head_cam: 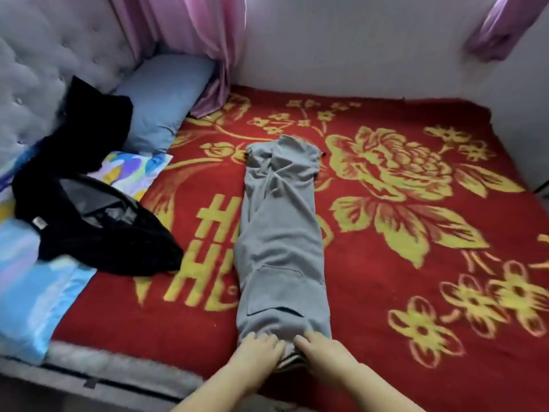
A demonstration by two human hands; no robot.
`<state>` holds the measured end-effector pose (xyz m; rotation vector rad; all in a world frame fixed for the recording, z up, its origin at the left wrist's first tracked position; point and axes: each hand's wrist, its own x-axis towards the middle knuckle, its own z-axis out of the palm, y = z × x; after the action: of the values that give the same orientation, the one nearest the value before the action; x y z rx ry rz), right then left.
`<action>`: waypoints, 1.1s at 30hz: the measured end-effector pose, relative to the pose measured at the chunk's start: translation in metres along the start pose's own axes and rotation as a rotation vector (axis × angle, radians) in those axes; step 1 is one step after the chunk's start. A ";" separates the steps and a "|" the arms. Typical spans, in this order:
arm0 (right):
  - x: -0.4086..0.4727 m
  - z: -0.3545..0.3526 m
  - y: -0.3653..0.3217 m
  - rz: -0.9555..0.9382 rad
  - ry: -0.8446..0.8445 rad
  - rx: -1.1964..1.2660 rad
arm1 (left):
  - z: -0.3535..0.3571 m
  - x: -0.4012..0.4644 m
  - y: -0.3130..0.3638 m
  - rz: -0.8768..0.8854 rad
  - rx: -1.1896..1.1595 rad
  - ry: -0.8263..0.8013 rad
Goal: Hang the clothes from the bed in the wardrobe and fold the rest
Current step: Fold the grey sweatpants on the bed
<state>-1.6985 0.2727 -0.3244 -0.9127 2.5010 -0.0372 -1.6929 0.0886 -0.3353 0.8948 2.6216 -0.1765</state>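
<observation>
Across the middle of the bed's red blanket [401, 263] lies a grey garment [279, 233], folded lengthwise into a long strip that runs from the near edge toward the wall. At its near end, the left hand [258, 350] and right hand [320, 350] sit side by side, fingers curled into the bunched hem and gripping it. To the left, a black garment [89, 209] sprawls over a patterned pillow [133, 171] and shiny blue bedding [32, 298]. Behind it rest a plain blue pillow [163, 96], a tufted headboard [44, 55] and pink curtains [202, 31].
</observation>
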 end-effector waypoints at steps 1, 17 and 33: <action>0.003 0.003 0.001 0.001 -0.039 0.003 | 0.000 0.002 -0.002 0.058 -0.005 -0.081; 0.050 0.011 0.006 0.125 -0.836 0.479 | 0.017 0.021 -0.015 0.034 -0.628 -0.649; 0.283 -0.108 0.248 0.887 0.403 0.776 | -0.061 0.322 -0.253 -0.675 -1.055 0.056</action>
<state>-2.0836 0.2772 -0.3943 0.5680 2.6451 -0.8835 -2.1021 0.0852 -0.4002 -0.3380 2.4053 0.9721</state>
